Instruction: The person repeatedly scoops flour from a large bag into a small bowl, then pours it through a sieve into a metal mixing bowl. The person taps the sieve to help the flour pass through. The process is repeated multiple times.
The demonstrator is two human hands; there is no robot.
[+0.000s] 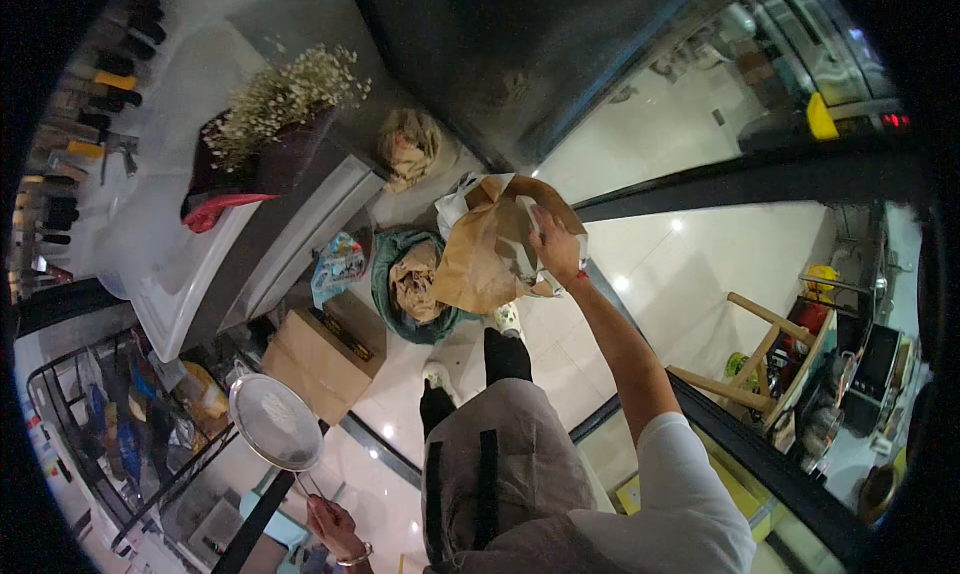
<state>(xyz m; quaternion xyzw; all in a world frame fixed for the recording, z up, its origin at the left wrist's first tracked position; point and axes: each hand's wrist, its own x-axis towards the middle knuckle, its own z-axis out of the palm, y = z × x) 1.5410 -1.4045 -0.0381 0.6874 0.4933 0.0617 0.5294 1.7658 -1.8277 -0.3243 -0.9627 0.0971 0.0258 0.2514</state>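
Observation:
My left hand (pixel 330 525), at the lower left, grips the handle of a round fine-mesh sieve (pixel 275 421). A pale, whitish patch shows on the mesh. My right hand (pixel 555 247) reaches over the rim of a large brown paper bag (pixel 472 262) with white lining or plastic at its edges. White material (pixel 525 210) lies against its fingers; whether they grip it is unclear. Beside the bag, a green-lined bin (pixel 381 289) holds crumpled brown paper (pixel 416 281).
An open cardboard box (pixel 307 356) and a blue printed plastic packet (pixel 339 268) sit left of the bin. Dried white flowers (pixel 289 101) stand by a white countertop (pixel 180 304). Another crumpled paper bag (pixel 410 148) lies beyond. A wooden stool (pixel 750 356) is at right.

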